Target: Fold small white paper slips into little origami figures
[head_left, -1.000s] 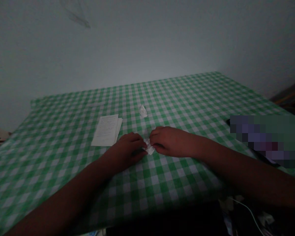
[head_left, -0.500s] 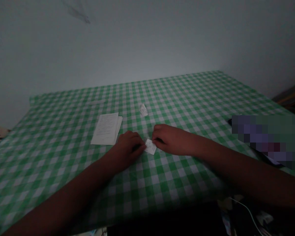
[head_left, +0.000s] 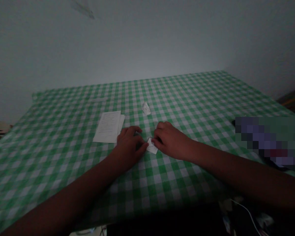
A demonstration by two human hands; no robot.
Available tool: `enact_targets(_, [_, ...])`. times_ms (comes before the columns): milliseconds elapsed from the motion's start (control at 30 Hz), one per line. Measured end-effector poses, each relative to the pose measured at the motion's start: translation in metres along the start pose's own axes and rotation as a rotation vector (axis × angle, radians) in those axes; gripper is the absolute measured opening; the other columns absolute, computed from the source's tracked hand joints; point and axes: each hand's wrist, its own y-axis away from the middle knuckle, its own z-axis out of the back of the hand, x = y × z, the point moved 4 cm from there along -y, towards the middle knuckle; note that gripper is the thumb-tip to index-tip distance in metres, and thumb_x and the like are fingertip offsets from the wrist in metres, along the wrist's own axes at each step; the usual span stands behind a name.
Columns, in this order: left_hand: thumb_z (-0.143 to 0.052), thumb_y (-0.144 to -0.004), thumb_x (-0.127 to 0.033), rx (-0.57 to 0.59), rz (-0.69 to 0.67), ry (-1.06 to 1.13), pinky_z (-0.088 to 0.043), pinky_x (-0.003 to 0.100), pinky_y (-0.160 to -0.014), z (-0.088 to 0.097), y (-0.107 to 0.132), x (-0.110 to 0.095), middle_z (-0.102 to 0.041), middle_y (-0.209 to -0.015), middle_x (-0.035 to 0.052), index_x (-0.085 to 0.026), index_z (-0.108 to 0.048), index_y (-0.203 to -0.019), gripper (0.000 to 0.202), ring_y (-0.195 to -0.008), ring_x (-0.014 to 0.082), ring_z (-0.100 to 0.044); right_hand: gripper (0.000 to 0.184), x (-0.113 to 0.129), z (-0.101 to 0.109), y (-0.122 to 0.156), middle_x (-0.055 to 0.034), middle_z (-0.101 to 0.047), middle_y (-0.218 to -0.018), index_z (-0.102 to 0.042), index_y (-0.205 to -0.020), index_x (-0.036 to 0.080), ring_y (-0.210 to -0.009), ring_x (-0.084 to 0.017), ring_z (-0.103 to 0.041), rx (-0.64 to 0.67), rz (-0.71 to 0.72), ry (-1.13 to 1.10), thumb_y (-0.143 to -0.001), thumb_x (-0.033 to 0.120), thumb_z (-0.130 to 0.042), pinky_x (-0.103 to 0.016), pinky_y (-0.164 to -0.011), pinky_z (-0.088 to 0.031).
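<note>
A small folded white paper piece (head_left: 152, 147) lies on the green-and-white checked tablecloth (head_left: 186, 98) between my two hands. My left hand (head_left: 129, 146) pinches its left edge, fingers curled. My right hand (head_left: 170, 140) grips its right edge with fingers closed. Both hands rest low on the cloth. Most of the paper is hidden by my fingers.
A stack of white printed sheets (head_left: 109, 126) lies just left of my left hand. A second small folded paper scrap (head_left: 146, 108) sits farther back. A blurred-out dark object (head_left: 267, 141) lies at the right. The wall (head_left: 147, 42) rises behind the table. A white cable (head_left: 245, 211) hangs at bottom right.
My hands stay on the small paper and have shifted slightly; the left fingers have spread a little toward the stack. The view has drifted a bit.
</note>
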Motion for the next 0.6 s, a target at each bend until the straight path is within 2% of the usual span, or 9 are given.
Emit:
enact_targets(233, [-0.063,-0.087,-0.030,-0.017,0.031,-0.011,-0.040,0.055,-0.100,-0.0024,-0.0006,-0.0010,-0.054,-0.124,0.0085,-0.019,-0.068,-0.075,0.017,-0.119,0.0301,-0.046,0.026,0.0014,-0.0004,-0.0007,-0.0114,-0.059,-0.090,-0.064,-0.083,0.012,-0.091,-0.023,-0.051,-0.014,-0.009,0.044,-0.096,0.030,-0.051,-0.039,-0.089,-0.039])
enact_targets(600, [-0.063,-0.087,-0.030,-0.009,0.036,-0.030,-0.041,0.056,-0.098,-0.0047,-0.0017,0.0002,-0.055,-0.124,0.0085,-0.019,-0.068,-0.073,0.019,-0.118,0.0307,-0.046,0.024,0.0019,-0.0008,-0.0027,-0.0111,-0.059,-0.089,-0.063,-0.081,0.013,-0.091,-0.023,-0.051,0.000,-0.016,0.048,-0.095,0.029,-0.052,-0.038,-0.087,-0.039])
